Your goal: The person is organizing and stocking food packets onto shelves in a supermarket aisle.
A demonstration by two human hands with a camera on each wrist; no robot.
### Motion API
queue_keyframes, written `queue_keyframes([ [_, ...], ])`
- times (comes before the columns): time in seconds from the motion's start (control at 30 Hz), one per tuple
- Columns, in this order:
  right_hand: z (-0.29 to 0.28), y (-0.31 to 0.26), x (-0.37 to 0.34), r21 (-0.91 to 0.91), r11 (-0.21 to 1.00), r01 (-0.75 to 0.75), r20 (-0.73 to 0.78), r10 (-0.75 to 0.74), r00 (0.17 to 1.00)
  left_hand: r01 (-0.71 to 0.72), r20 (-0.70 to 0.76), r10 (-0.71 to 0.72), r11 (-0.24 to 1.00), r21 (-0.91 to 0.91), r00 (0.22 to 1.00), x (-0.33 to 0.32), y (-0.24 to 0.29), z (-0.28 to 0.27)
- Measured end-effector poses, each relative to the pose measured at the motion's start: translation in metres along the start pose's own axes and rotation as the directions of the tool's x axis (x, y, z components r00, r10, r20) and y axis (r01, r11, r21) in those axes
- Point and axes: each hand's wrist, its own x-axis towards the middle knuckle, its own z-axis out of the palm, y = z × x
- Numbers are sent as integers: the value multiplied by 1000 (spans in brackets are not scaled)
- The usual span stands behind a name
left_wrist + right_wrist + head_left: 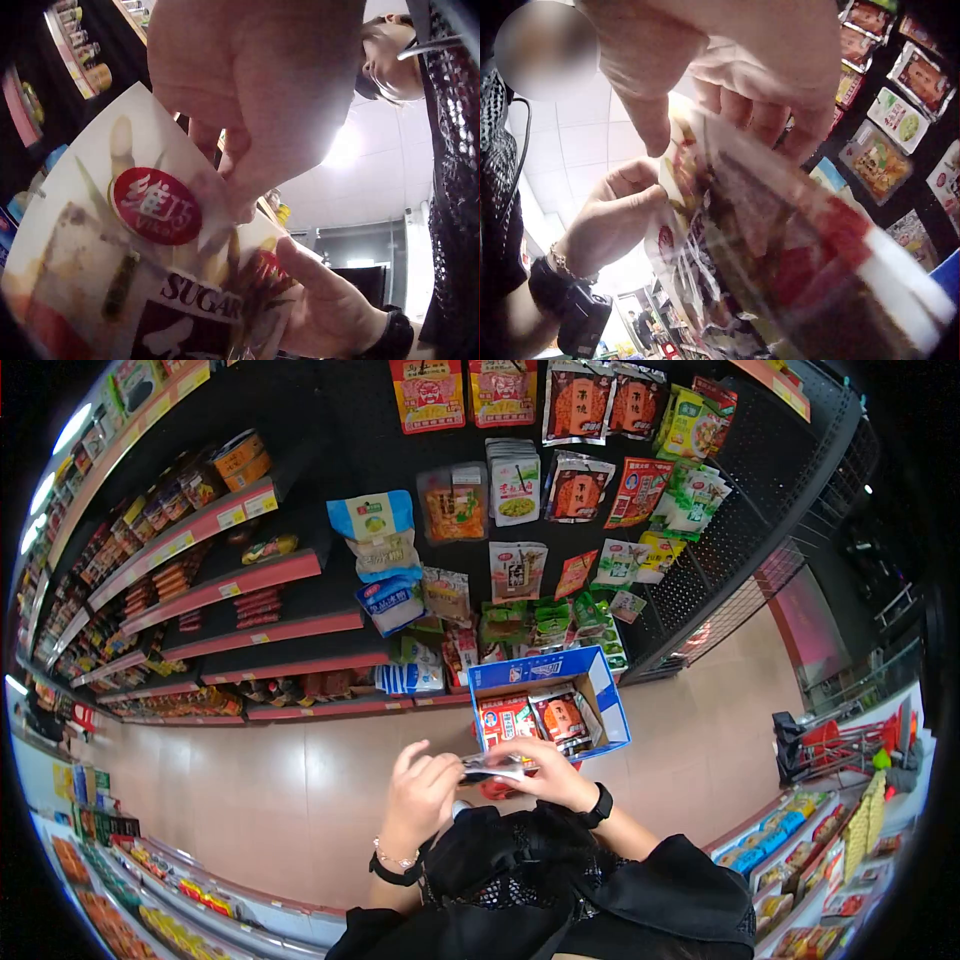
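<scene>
Both hands pinch sugar packets at their top edges in front of the body. My left hand grips a white packet printed "SUGAR" with a red oval logo, its fingers and thumb closing on the upper edge in the left wrist view. Facing it, my right hand holds the other side, and a second printed face with a red logo shows beside its thumb. From the head the packets appear nearly edge-on. Just beyond the hands stands an open blue box with red seasoning sachets inside.
A black pegboard with hanging seasoning pouches rises ahead. Stocked shelves run off to the left, above a tiled floor. Behind on the right are a shelf of packets and red-and-grey items.
</scene>
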Motion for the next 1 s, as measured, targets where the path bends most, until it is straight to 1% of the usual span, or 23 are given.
queue_keyframes([
  [0.03,7,1,4,22,1000,12,16,-12,1000,-48,20,49,997,-59,999,3,-5,0],
  [0.07,13,2,7,44,999,21,32,-22,999,-101,14,103,993,-65,995,5,-10,0],
  [0.1,18,1,7,35,999,12,22,-13,1000,-110,16,112,991,-78,994,6,-15,1],
  [0.17,25,2,4,23,999,-27,-87,29,996,-172,37,177,977,-124,983,11,-24,3],
  [0.2,27,2,1,22,999,-35,-101,37,994,-216,19,220,967,-136,975,14,-26,5],
  [0.23,29,2,-2,-15,999,-47,-123,45,991,-227,26,233,963,-145,972,16,-27,6],
  [0.3,26,2,-8,-89,993,-72,-165,57,985,-250,112,274,949,-191,955,22,-27,8],
  [0.33,24,1,-10,-104,991,-81,-148,66,987,-285,105,313,934,-216,944,26,-29,11],
  [0.43,21,4,-14,-67,993,-102,-169,89,981,-299,146,341,921,-250,928,39,-29,14],
  [0.47,16,6,-15,-48,993,-111,-145,103,984,-304,150,347,919,-251,926,44,-28,15],
  [0.5,11,9,-14,-45,993,-111,-148,103,984,-286,170,335,923,-257,927,48,-26,16],
  [0.57,1,17,-11,27,998,-60,-118,63,991,-261,193,313,932,-253,930,55,-23,21],
  [0.63,-11,22,-6,55,998,-38,-126,44,991,-260,144,294,942,-213,945,63,-20,29],
  [0.7,-21,38,-4,104,994,-44,-169,61,984,-238,142,266,953,-188,953,72,-17,38],
  [0.73,-27,38,0,64,998,-27,-212,40,977,-219,137,244,960,-176,960,76,-14,42],
  [0.77,-33,42,2,67,997,-22,-200,35,979,-211,133,234,963,-168,963,81,-11,47],
  [0.83,-45,52,3,87,996,-29,-249,50,967,-109,143,133,981,-163,981,93,-5,57],
  [0.87,-50,58,3,106,994,-40,-265,67,962,-102,138,123,983,-152,983,99,-2,62],
  [0.93,-65,67,4,112,993,-26,-261,55,964,-33,150,58,986,-164,987,111,2,71],
  [0.97,-71,72,6,111,994,-21,-267,50,962,-25,148,47,989,-148,988,116,4,73],
  [1.0,-79,74,5,92,995,-44,-254,66,965,46,204,-26,995,-94,979,120,7,73],
])
